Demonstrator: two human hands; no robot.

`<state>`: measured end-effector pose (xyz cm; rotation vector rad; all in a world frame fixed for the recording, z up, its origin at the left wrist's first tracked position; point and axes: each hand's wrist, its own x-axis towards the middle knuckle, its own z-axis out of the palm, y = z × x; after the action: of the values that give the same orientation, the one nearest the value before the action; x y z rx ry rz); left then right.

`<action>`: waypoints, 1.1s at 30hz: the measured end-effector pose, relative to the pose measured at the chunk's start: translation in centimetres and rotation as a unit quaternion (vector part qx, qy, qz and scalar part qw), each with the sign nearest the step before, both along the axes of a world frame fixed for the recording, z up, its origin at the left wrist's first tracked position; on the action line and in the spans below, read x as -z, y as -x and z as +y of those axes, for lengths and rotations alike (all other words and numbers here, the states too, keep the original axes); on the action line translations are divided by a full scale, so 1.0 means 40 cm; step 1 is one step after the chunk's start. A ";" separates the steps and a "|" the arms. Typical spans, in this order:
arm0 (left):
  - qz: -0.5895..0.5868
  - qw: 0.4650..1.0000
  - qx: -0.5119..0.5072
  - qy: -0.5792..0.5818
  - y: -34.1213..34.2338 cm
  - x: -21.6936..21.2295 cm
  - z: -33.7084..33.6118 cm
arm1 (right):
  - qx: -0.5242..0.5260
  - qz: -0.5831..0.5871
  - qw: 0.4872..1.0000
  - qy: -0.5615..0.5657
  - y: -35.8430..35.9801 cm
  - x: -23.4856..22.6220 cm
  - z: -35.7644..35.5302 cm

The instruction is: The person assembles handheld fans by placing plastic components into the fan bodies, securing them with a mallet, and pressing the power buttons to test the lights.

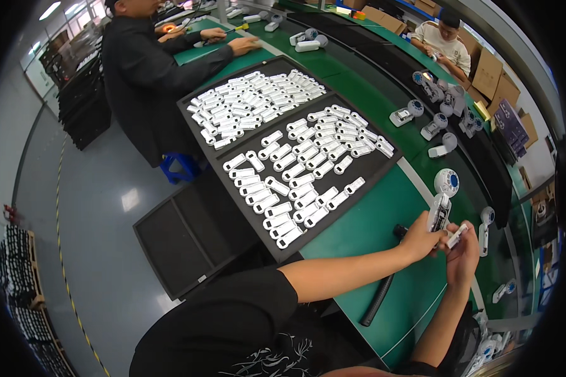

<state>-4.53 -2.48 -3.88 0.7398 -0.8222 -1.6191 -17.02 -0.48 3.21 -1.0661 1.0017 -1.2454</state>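
Observation:
My left hand (419, 240) is closed round a white device (439, 212) with a rounded body and a ball-shaped head marked in blue. The body faces up and shows dark parts inside. Close beside it, my right hand (463, 254) pinches a small white cover piece (457, 236) between thumb and fingers. The two hands almost meet over the green bench (352, 251). Beyond my left forearm, a black tray (248, 217) holds many white oblong covers (305, 169), each with a dark window and a rounded end.
Under my left forearm lies a black-handled tool (378, 300). Similar white devices (435, 125) stand along the dark conveyor belt (478, 163). A person in dark clothes (138, 81) works at the far left, another (446, 47) across the belt. A blue stool (179, 168) stands beside the tray.

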 end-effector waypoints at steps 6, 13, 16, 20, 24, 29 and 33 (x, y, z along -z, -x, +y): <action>-0.025 0.998 -0.012 0.050 0.017 0.024 0.033 | -0.055 -0.090 0.993 0.047 0.077 0.038 -0.005; 0.032 0.992 -0.011 0.123 0.027 0.028 0.026 | 0.006 -0.151 0.988 0.000 0.009 -0.008 0.032; 0.046 0.991 0.003 0.126 0.019 0.010 0.024 | 0.000 -0.145 0.989 0.041 0.047 0.011 0.024; 0.021 0.990 0.020 0.139 0.019 -0.019 0.036 | 0.056 -0.106 0.992 0.040 0.040 -0.001 0.018; -0.026 0.982 -0.015 0.188 0.027 -0.016 0.043 | 0.092 0.057 0.988 0.110 0.026 0.021 0.029; -0.038 0.971 -0.048 0.232 0.025 -0.012 0.051 | 0.118 0.093 0.976 0.155 -0.003 0.032 0.049; -0.045 0.968 -0.047 0.242 0.024 -0.019 0.050 | 0.157 0.129 0.955 0.217 -0.021 0.057 0.046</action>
<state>-5.48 -0.48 -3.13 0.4947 -1.1751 -1.2362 -16.17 1.35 0.91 -1.4801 1.1566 -1.6666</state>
